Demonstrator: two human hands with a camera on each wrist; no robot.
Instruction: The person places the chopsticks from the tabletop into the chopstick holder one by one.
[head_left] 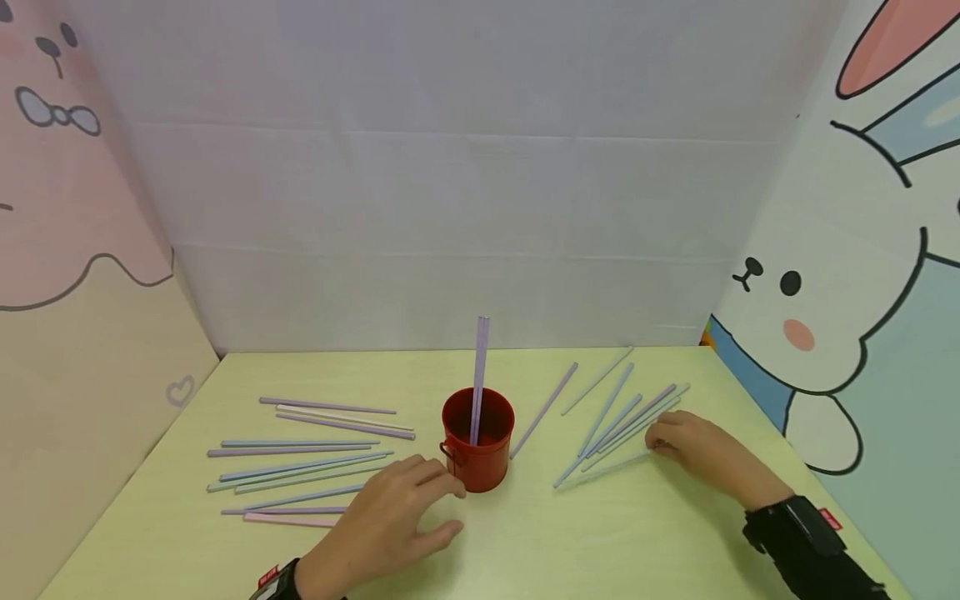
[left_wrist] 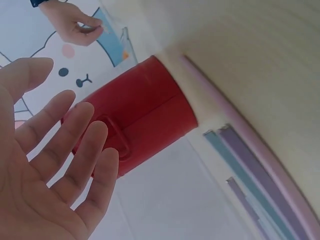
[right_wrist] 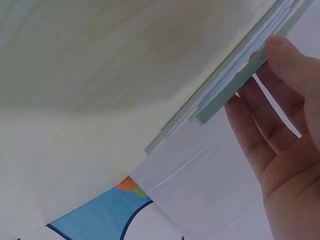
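Observation:
A small red bucket point(head_left: 483, 471) with a wire handle stands mid-table, two purple sticks point(head_left: 481, 354) upright inside it. My left hand point(head_left: 401, 517) is just left of and in front of the bucket, its fingers spread and holding nothing. In the left wrist view the fingers overlap the bucket's side point(left_wrist: 145, 107). On the right, my right hand point(head_left: 682, 446) pinches a pale green stick point(head_left: 611, 469) near one end, beside a loose fan of sticks. The right wrist view shows that green stick point(right_wrist: 227, 92) between thumb and fingers, other sticks point(right_wrist: 172, 122) lying alongside.
Several purple, blue, green, pink and white sticks point(head_left: 300, 451) lie in rough rows left of the bucket. Blue, purple and green sticks point(head_left: 615, 429) spread at the right. A pale wall point(head_left: 457, 192) rises behind the table; printed cartoon panels point(head_left: 795, 250) flank both sides.

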